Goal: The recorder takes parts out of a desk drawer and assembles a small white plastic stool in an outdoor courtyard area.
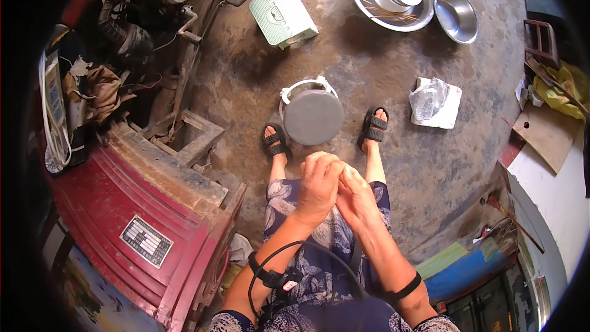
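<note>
My left hand (319, 185) and my right hand (358, 198) meet in front of my lap, touching each other. The left fingers are curled over, close to the right fingertips. The right hand is also closed, with its fingers bent and pressed together. Whatever may be between them is hidden. Just beyond the hands, between my sandalled feet, stands a round grey-topped thing (313, 117), like a lidded bucket or stool, with a white band or handle at its far side. Neither hand touches it.
Farther off are a white-and-green box (284, 15), a large metal basin (362, 9) holding dishes and chopsticks, and a smaller metal basin (455, 16). A white packet with clear plastic (436, 103) lies right. Red machinery (132, 221) crowds the left; boards (547, 135) lean right.
</note>
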Demonstrator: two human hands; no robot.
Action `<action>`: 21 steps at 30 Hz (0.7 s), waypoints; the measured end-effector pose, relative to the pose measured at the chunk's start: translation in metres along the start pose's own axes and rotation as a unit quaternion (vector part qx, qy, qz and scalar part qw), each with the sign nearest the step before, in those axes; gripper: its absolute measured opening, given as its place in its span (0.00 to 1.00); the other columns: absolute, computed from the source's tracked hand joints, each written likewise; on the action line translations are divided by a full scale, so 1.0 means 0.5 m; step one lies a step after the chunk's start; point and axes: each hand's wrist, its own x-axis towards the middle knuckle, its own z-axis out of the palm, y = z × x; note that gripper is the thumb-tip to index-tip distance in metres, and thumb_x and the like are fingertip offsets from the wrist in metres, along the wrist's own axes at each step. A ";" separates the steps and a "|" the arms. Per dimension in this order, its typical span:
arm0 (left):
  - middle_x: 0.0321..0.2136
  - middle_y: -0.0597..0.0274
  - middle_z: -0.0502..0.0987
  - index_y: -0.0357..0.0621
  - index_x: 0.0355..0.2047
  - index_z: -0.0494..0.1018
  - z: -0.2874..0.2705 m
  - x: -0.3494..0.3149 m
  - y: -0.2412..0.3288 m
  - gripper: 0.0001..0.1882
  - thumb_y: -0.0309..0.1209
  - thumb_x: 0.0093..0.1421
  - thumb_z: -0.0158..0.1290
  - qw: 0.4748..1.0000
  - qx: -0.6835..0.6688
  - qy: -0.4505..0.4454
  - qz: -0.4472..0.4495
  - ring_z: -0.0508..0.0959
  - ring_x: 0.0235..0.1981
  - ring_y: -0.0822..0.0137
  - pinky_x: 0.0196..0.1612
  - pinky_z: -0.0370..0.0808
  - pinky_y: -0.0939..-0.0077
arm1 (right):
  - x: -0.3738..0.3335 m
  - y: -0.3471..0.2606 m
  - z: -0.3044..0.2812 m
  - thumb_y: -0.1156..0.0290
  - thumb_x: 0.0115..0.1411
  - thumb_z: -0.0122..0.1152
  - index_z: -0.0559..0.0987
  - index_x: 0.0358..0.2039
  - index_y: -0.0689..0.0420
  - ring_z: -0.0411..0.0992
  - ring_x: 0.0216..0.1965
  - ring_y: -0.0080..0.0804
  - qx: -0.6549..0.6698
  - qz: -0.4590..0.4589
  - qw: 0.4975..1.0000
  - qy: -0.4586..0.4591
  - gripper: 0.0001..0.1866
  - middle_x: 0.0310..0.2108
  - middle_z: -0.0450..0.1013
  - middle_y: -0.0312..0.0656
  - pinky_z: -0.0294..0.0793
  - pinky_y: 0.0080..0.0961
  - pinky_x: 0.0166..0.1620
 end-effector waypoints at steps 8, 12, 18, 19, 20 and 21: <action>0.47 0.53 0.66 0.41 0.45 0.71 0.136 0.033 -0.146 0.23 0.32 0.48 0.60 0.984 -0.123 -0.032 -0.126 0.67 0.50 0.52 0.55 0.62 0.62 | 0.181 -0.062 -0.126 0.67 0.61 0.54 0.70 0.42 0.58 0.71 0.43 0.31 -0.121 -0.092 0.987 0.058 0.12 0.41 0.72 0.41 0.71 0.33 0.48; 0.42 0.54 0.69 0.40 0.42 0.71 0.243 0.040 -0.391 0.18 0.31 0.51 0.58 0.950 -0.130 0.016 -0.284 0.70 0.47 0.56 0.51 0.67 0.67 | 0.255 -0.116 -0.204 0.65 0.64 0.48 0.69 0.44 0.59 0.70 0.47 0.38 -0.123 -0.139 0.980 0.070 0.12 0.44 0.71 0.45 0.70 0.45 0.50; 0.50 0.54 0.65 0.44 0.52 0.65 0.336 0.132 -0.575 0.31 0.34 0.47 0.62 0.976 0.088 -0.087 -0.177 0.63 0.55 0.55 0.57 0.59 0.56 | 0.299 -0.141 -0.289 0.66 0.65 0.45 0.67 0.43 0.60 0.71 0.45 0.40 -0.117 -0.127 0.981 0.084 0.11 0.43 0.70 0.48 0.73 0.48 0.50; 0.51 0.54 0.64 0.46 0.54 0.63 0.357 0.148 -0.577 0.33 0.36 0.47 0.62 0.977 0.126 -0.114 -0.132 0.61 0.57 0.55 0.58 0.56 0.52 | 0.305 -0.136 -0.300 0.66 0.65 0.45 0.67 0.43 0.60 0.71 0.45 0.40 -0.116 -0.128 0.981 0.093 0.11 0.43 0.70 0.48 0.73 0.48 0.50; 0.53 0.55 0.64 0.47 0.55 0.62 0.378 0.161 -0.582 0.35 0.37 0.48 0.62 0.973 0.162 -0.139 -0.085 0.59 0.59 0.56 0.60 0.53 0.48 | 0.310 -0.127 -0.306 0.66 0.65 0.44 0.67 0.42 0.59 0.71 0.44 0.40 -0.109 -0.125 0.981 0.098 0.11 0.42 0.70 0.47 0.73 0.47 0.49; 0.55 0.55 0.63 0.50 0.57 0.60 0.398 0.171 -0.589 0.38 0.41 0.47 0.62 0.965 0.178 -0.166 -0.099 0.55 0.62 0.56 0.62 0.47 0.42 | 0.314 -0.117 -0.311 0.66 0.65 0.44 0.67 0.42 0.59 0.72 0.43 0.40 -0.103 -0.121 0.982 0.101 0.11 0.41 0.70 0.47 0.74 0.46 0.48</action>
